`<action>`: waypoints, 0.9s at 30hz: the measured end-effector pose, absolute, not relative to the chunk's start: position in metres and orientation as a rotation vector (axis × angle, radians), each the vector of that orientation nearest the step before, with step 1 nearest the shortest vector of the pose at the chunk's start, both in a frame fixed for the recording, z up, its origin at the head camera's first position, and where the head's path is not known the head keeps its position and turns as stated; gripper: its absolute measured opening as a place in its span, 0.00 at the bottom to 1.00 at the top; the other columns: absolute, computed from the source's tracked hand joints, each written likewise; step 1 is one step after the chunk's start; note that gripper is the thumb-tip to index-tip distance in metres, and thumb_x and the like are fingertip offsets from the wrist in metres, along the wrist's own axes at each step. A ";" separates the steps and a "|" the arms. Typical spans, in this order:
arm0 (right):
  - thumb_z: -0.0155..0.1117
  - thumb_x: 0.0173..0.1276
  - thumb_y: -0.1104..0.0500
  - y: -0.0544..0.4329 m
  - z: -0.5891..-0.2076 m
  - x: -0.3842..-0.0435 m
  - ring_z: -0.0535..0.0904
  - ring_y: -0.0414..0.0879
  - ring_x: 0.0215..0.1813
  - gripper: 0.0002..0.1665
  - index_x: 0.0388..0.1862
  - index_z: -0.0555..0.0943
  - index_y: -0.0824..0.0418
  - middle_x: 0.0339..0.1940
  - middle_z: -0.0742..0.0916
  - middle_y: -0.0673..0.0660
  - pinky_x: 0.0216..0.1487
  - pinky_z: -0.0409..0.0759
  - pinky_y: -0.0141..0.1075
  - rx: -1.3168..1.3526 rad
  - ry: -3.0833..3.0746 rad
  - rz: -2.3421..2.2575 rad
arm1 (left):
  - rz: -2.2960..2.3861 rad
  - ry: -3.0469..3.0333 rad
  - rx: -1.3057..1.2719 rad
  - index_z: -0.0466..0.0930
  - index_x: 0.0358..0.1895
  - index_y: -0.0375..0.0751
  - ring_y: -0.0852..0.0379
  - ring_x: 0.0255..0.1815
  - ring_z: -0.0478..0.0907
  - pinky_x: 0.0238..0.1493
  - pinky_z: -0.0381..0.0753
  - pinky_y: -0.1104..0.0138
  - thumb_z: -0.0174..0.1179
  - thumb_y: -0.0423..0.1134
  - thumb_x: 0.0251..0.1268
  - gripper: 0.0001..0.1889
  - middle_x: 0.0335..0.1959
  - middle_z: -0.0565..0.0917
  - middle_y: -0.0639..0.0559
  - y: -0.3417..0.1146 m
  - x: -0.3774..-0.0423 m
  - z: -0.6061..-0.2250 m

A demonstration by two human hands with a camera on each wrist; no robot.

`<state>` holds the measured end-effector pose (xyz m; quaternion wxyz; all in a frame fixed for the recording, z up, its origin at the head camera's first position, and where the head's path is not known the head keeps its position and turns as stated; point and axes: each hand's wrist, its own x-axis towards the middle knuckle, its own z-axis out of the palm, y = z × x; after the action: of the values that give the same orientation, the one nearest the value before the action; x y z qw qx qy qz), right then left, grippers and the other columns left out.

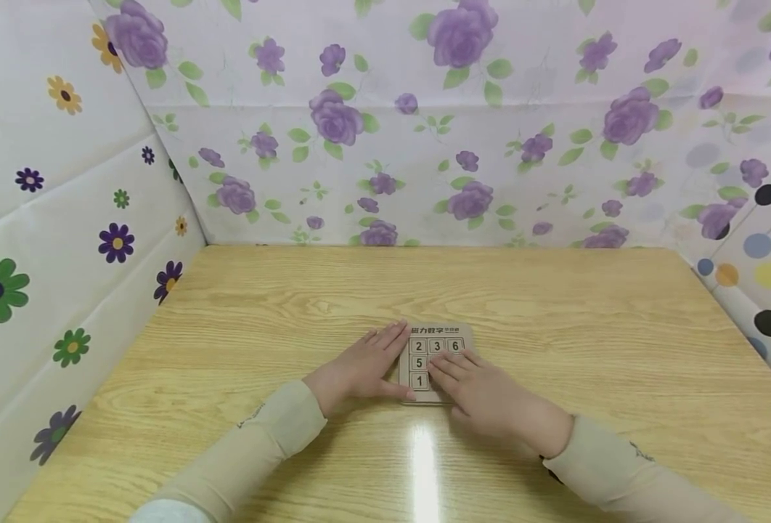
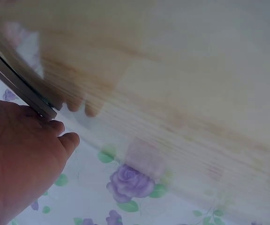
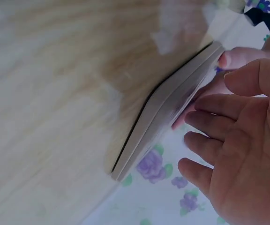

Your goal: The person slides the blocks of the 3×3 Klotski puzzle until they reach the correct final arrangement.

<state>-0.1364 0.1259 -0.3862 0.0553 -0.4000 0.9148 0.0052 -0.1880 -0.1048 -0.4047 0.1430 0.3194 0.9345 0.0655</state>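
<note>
A flat sliding number puzzle [image 1: 419, 363] lies on the wooden table, with 2, 3, 6, 5 and 1 readable on its tiles. My left hand [image 1: 366, 367] holds its left side, the fingers along the upper left edge and the thumb at the lower left corner. Over the right part of the board lies my right hand [image 1: 490, 396], fingers stretched across the tiles and hiding several of them. In the right wrist view these fingers [image 3: 210, 124] look straight and slightly spread. The left wrist view shows the puzzle's edge [image 2: 20, 84] against the left hand.
The wooden table [image 1: 294, 305] extends around the puzzle on all sides. A white cloth with purple flowers [image 1: 385, 131] hangs behind it. Patterned sheets stand at the left [image 1: 52, 218] and right [image 1: 764, 240] of the table.
</note>
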 end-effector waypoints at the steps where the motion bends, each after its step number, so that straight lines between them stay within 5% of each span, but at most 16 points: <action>1: 0.50 0.67 0.56 0.127 -0.386 -0.137 0.58 0.57 0.75 0.33 0.70 0.65 0.67 0.73 0.67 0.61 0.75 0.56 0.52 -1.199 2.782 0.010 | 0.187 2.694 0.921 0.38 0.76 0.40 0.50 0.79 0.37 0.78 0.41 0.55 0.52 0.73 0.54 0.57 0.78 0.38 0.47 -0.105 -0.188 -0.405; 27: 0.51 0.67 0.57 0.137 -0.387 -0.126 0.64 0.57 0.72 0.30 0.66 0.70 0.67 0.70 0.72 0.61 0.72 0.61 0.53 -1.241 2.833 0.067 | 0.168 2.691 0.912 0.37 0.76 0.39 0.49 0.78 0.38 0.78 0.41 0.56 0.52 0.73 0.54 0.57 0.78 0.38 0.46 -0.103 -0.186 -0.400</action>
<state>-0.1262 0.1371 -0.3867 0.0237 -0.4011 0.9155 0.0217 -0.1859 -0.1032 -0.4003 0.1471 0.3169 0.9352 0.0585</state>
